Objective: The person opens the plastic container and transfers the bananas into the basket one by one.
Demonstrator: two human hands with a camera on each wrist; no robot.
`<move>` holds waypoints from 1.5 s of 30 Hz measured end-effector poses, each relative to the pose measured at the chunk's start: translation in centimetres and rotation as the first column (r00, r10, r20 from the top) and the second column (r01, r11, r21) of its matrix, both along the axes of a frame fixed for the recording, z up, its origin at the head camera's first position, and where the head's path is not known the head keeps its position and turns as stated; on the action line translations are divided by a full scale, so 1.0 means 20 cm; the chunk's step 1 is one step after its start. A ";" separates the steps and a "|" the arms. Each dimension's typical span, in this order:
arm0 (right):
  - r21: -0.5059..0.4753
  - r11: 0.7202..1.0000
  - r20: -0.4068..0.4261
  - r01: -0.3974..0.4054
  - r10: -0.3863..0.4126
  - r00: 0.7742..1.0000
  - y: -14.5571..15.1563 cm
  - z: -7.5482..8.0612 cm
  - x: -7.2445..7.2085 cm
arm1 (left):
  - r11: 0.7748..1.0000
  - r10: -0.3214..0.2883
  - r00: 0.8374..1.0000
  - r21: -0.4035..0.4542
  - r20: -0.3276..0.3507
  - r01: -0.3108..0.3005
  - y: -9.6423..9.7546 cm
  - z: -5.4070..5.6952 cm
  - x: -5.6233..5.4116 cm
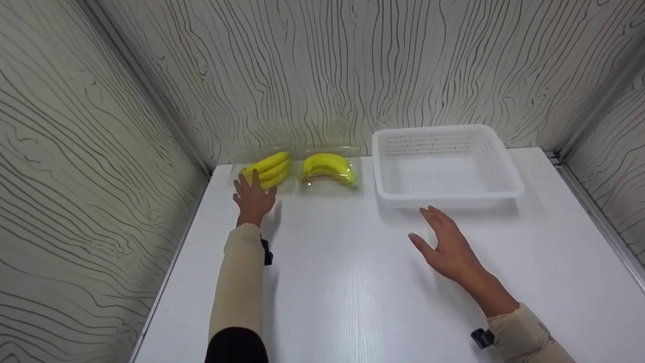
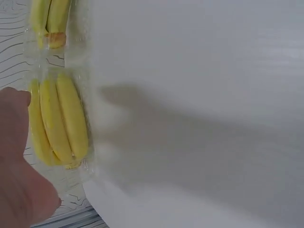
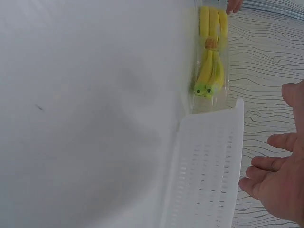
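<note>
My left hand (image 1: 255, 199) reaches over the left bunch of bananas (image 1: 274, 169), its fingers spread and overlapping the near left side of the fruit. That bunch sits in a clear plastic tray (image 1: 237, 174); the left wrist view shows three bananas (image 2: 57, 121) side by side, with the hand (image 2: 21, 166) close beside them. Just to the right, a second clear tray (image 1: 330, 190) contains another bunch of bananas (image 1: 327, 166). My right hand (image 1: 451, 249) hovers in front of the white basket (image 1: 448, 196), fingers extended, thumb apart, nothing in it.
The white perforated basket stands at the back right of the white table (image 1: 332, 282), against the wood-grain back wall (image 1: 312, 65). A patterned side wall (image 1: 75, 176) rises along the left edge, and another (image 1: 620, 146) on the right.
</note>
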State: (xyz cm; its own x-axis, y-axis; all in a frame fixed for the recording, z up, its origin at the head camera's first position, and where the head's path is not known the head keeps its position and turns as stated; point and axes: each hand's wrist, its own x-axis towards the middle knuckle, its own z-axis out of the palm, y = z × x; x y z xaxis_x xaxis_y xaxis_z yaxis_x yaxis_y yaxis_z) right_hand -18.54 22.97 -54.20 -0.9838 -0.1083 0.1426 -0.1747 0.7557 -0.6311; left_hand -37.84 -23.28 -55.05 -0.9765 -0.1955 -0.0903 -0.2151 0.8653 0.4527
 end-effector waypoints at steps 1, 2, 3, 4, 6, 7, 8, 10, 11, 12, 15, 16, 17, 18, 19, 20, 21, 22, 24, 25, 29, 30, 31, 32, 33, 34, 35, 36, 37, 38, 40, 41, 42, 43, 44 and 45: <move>-0.006 1.000 0.008 -0.001 0.001 1.000 -0.01 0.00 0.00 | 1.000 -0.012 1.000 -0.017 0.013 0.012 -0.01 0.00 -0.01; -0.011 1.000 0.015 -0.004 0.004 1.000 -0.02 -0.01 -0.01 | 0.999 -0.026 0.999 -0.030 0.025 0.027 -0.02 0.00 -0.01; -0.015 1.000 0.021 -0.007 0.008 1.000 -0.02 -0.01 -0.01 | 0.998 -0.035 0.999 -0.042 0.038 0.037 -0.02 0.00 -0.02; -0.020 1.000 0.028 -0.012 0.013 1.000 -0.03 -0.02 -0.01 | 0.997 -0.043 0.998 -0.055 0.050 0.046 -0.03 0.00 -0.02; -0.026 0.999 0.044 -0.021 0.022 0.999 -0.04 -0.02 -0.02 | 0.995 -0.058 0.997 -0.081 0.060 0.063 -0.04 -0.01 -0.02; -0.029 0.999 0.054 -0.026 0.028 0.998 -0.04 -0.02 -0.03 | 0.994 -0.067 0.996 -0.087 0.057 0.072 -0.04 -0.01 -0.02; -0.033 0.999 0.063 -0.034 0.036 0.997 -0.05 -0.03 -0.04 | 0.993 -0.075 0.996 -0.091 0.048 0.079 -0.04 0.00 -0.03; -0.041 0.998 0.088 -0.051 0.054 0.995 -0.07 -0.03 -0.07 | 0.989 -0.095 0.995 -0.111 0.025 0.097 -0.04 0.00 -0.03; -0.044 0.997 0.103 -0.060 0.064 0.993 -0.08 -0.04 -0.08 | 0.987 -0.108 0.994 -0.120 0.015 0.109 -0.05 0.00 -0.04; -0.050 0.996 0.116 -0.073 0.079 0.990 -0.09 -0.04 -0.10 | 0.985 -0.118 0.993 -0.125 0.005 0.117 -0.05 0.00 -0.04; -0.064 0.991 0.155 -0.114 0.122 0.980 -0.15 -0.05 -0.15 | 0.979 -0.143 0.990 -0.148 -0.006 0.141 -0.05 0.01 -0.04; -0.068 0.990 0.166 -0.124 0.133 0.977 -0.17 -0.06 -0.17 | 0.977 -0.149 0.989 -0.153 -0.004 0.146 -0.06 0.01 -0.04; -0.075 0.988 0.173 -0.133 0.144 0.974 -0.19 -0.06 -0.18 | 0.976 -0.154 0.988 -0.155 -0.006 0.151 -0.06 0.01 -0.04; -0.081 0.986 0.176 -0.143 0.155 0.972 -0.21 -0.06 -0.19 | 0.975 -0.157 0.988 -0.161 -0.008 0.154 -0.06 0.01 -0.04; -0.082 0.985 0.175 -0.152 0.164 0.971 -0.23 -0.06 -0.20 | 0.972 -0.165 0.986 -0.171 -0.013 0.160 -0.07 0.01 -0.04; -0.084 0.984 0.173 -0.160 0.172 0.970 -0.24 -0.06 -0.21 | 0.969 -0.172 0.985 -0.184 -0.022 0.165 -0.07 0.01 -0.04; -0.084 0.983 0.171 -0.164 0.176 0.969 -0.26 -0.06 -0.21 | 0.966 -0.178 0.983 -0.197 -0.035 0.168 -0.07 0.00 -0.05; -0.086 0.982 0.168 -0.169 0.182 0.969 -0.27 -0.07 -0.22 | 0.964 -0.182 0.982 -0.209 -0.052 0.168 -0.07 0.00 -0.05; -0.083 0.980 0.163 -0.181 0.192 0.968 -0.29 -0.07 -0.22 | 0.959 -0.186 0.980 -0.231 -0.077 0.164 -0.08 0.00 -0.05; -0.083 0.980 0.164 -0.183 0.195 0.967 -0.30 -0.07 -0.22 | 0.957 -0.186 0.979 -0.241 -0.087 0.160 -0.09 0.00 -0.05; -0.081 0.978 0.170 -0.190 0.202 0.965 -0.31 -0.09 -0.21 | 0.974 -0.135 0.986 -0.196 -0.101 0.113 -0.11 0.00 -0.07; -0.081 0.978 0.171 -0.192 0.204 0.964 -0.31 -0.10 -0.20 | 0.982 -0.110 0.989 -0.165 -0.102 0.092 -0.12 0.00 -0.08; -0.077 0.978 0.170 -0.195 0.205 0.964 -0.31 -0.10 -0.20 | 0.990 -0.082 0.992 -0.124 -0.101 0.069 -0.12 0.00 -0.08; -0.070 0.978 0.169 -0.195 0.204 0.964 -0.31 -0.11 -0.20 | 0.996 -0.052 0.994 -0.076 -0.100 0.045 -0.12 0.00 -0.08; -0.067 0.979 0.168 -0.194 0.203 0.965 -0.30 -0.11 -0.19 | 1.000 -0.024 0.995 -0.022 -0.098 0.022 -0.13 0.00 -0.09; -0.063 0.979 0.168 -0.192 0.200 0.965 -0.30 -0.11 -0.19 | 1.000 0.002 0.995 0.027 -0.095 0.001 -0.13 0.01 -0.09; -0.060 0.980 0.167 -0.189 0.197 0.966 -0.30 -0.12 -0.19 | 0.997 0.025 0.996 0.073 -0.088 -0.018 -0.13 0.01 -0.10; -0.056 0.981 0.164 -0.187 0.193 0.967 -0.29 -0.12 -0.18 | 0.993 0.046 0.996 0.113 -0.081 -0.036 -0.13 0.01 -0.10; -0.054 0.982 0.163 -0.183 0.189 0.968 -0.29 -0.12 -0.18 | 0.988 0.064 0.995 0.142 -0.077 -0.053 -0.13 0.02 -0.11; -0.054 0.982 0.163 -0.180 0.187 0.969 -0.29 -0.12 -0.18 | 0.984 0.084 0.994 0.164 -0.075 -0.071 -0.13 0.02 -0.12; -0.057 0.982 0.165 -0.181 0.188 0.968 -0.29 -0.12 -0.17 | 0.974 0.132 0.988 0.193 -0.078 -0.115 -0.14 0.01 -0.13; -0.057 0.982 0.165 -0.183 0.190 0.968 -0.29 -0.12 -0.17 | 0.970 0.157 0.984 0.203 -0.081 -0.138 -0.15 0.01 -0.14; -0.058 0.981 0.167 -0.185 0.192 0.967 -0.29 -0.12 -0.17 | 0.965 0.185 0.979 0.206 -0.089 -0.164 -0.15 0.01 -0.14; -0.060 0.981 0.170 -0.185 0.193 0.966 -0.29 -0.13 -0.17 | 0.958 0.215 0.972 0.212 -0.097 -0.191 -0.16 0.00 -0.15; -0.063 0.980 0.171 -0.188 0.196 0.966 -0.30 -0.13 -0.17 | 0.951 0.246 0.963 0.220 -0.106 -0.219 -0.17 0.00 -0.15; -0.065 0.980 0.169 -0.189 0.198 0.965 -0.30 -0.13 -0.17 | 0.942 0.275 0.955 0.232 -0.114 -0.244 -0.17 0.00 -0.15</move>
